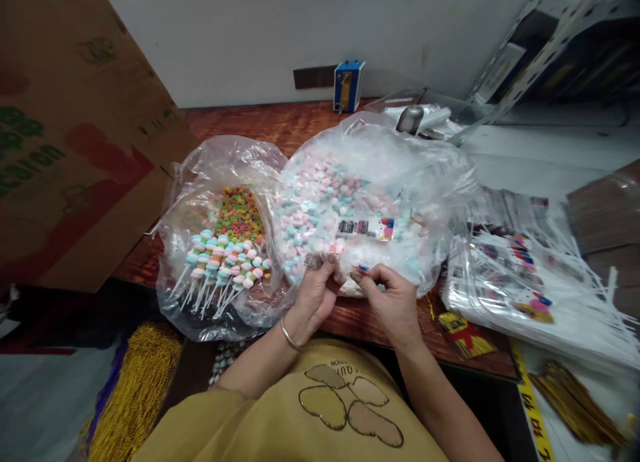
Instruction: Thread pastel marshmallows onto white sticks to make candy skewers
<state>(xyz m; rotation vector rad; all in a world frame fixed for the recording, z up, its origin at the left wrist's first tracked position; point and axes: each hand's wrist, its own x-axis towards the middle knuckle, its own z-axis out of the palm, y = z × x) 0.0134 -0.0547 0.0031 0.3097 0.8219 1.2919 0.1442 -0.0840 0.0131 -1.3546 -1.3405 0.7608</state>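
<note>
My left hand [320,287] is closed in a pinch, with clear crinkled plastic and something pale pink at its fingertips. A silvery printed patch [314,261] shows beside its thumb. Close by on the right, my right hand [389,295] pinches a small clear plastic wrapper with a blue and red print [363,268]. Both hands are over the near edge of a big clear bag [310,212] full of pink, blue and white marshmallows. On that bag lies a flat printed wrapper [366,229]. To the left, marshmallow skewers [220,262] on white sticks rest on an open plastic bag [200,159] with coloured ring-shaped candies [237,212].
A stack of printed clear wrappers [505,275] and white sticks lies right. A yellow packet [467,335] sits at the table's front edge. A cardboard box [75,115] stands left. At the back are a blue box [349,87] and a clear tray [470,125].
</note>
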